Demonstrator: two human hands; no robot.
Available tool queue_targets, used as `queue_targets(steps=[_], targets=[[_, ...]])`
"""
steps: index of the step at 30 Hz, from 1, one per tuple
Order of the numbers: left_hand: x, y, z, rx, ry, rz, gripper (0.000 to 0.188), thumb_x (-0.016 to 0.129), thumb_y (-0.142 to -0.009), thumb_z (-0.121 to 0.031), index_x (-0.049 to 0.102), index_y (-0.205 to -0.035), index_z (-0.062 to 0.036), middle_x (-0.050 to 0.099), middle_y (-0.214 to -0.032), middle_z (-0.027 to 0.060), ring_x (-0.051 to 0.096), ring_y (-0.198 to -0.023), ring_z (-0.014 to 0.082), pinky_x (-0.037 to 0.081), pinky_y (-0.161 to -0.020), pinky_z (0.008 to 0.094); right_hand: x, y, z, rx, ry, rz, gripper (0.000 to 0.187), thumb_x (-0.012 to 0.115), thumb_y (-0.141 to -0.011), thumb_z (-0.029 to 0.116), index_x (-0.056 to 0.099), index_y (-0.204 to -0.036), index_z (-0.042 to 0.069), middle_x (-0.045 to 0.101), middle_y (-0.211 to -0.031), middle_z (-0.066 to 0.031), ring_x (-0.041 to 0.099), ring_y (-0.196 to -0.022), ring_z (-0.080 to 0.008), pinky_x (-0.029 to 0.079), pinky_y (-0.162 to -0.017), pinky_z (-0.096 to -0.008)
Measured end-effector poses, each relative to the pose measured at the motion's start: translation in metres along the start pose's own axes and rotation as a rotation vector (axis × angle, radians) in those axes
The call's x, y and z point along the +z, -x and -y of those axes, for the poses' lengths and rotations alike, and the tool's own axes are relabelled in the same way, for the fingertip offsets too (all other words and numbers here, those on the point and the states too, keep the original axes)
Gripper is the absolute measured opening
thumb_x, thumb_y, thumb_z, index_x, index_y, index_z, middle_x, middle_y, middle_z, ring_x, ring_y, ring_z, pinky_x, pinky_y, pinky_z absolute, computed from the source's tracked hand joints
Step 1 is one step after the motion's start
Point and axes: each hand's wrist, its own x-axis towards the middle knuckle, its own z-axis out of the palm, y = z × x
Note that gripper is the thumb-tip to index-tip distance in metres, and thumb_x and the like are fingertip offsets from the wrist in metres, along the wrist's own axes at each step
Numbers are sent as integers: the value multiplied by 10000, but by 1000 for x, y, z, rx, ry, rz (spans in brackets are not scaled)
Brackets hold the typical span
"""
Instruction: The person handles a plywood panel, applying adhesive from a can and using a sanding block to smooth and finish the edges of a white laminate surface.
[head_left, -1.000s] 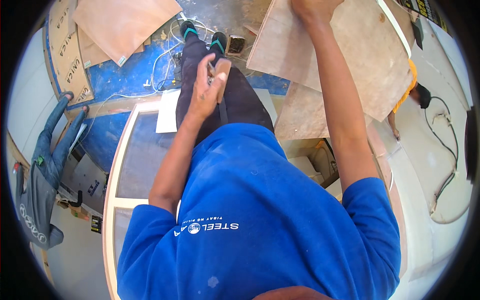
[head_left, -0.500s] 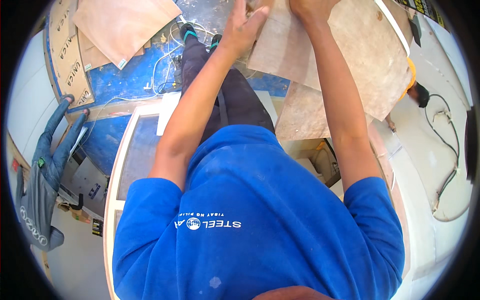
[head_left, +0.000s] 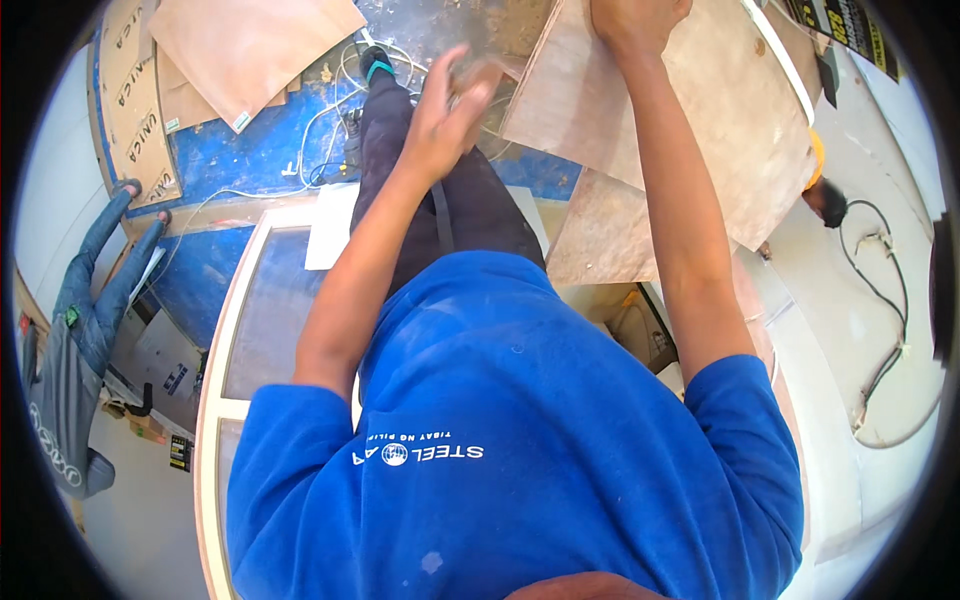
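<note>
My left hand [head_left: 441, 120] is raised in front of my legs, its fingers apart and slightly blurred, with nothing visible in them. It is off to the left of a large plywood sheet [head_left: 740, 130]. Over the upper part of that sheet is my right hand [head_left: 635, 28], with its fingers curled. What those fingers hold, if anything, is hidden. A second plywood piece [head_left: 600, 225] shows under the large sheet's lower edge.
More plywood panels [head_left: 255, 50] lie at upper left by white cables [head_left: 320, 130] on the blue floor [head_left: 225, 160]. A framed panel [head_left: 265, 310] stands left of me. One person [head_left: 85, 330] is at far left, another [head_left: 825, 200] at right beside a dark hose [head_left: 890, 290].
My left hand has drawn back toward me and left, away from the plywood's edge. My right hand stays over the sheet. The person at right has lowered slightly behind the sheet.
</note>
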Motion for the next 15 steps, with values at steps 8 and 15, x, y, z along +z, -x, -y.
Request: queue_targets(steps=[8,15], targets=[[42,-68,-30,261,-42,-47,598,615,-995,-346,445,-1453,-3,590,-1243,171,572,-1121,271,440,-1011,365,-2,-1,2,-5,-10,6,490,445,-1046,337,512,-1498,158,423,-1603,-143,383,-1461,-397,280,-1137,-688],[-16,93,18,118,-265,129,591,599,-990,-314,411,-1491,-62,610,-1173,133,627,-975,186,508,-840,312,1,-1,-1,-16,-1,-28,474,483,-1029,316,544,-1471,154,464,-1571,-150,417,-1432,-402,306,-1112,-677]])
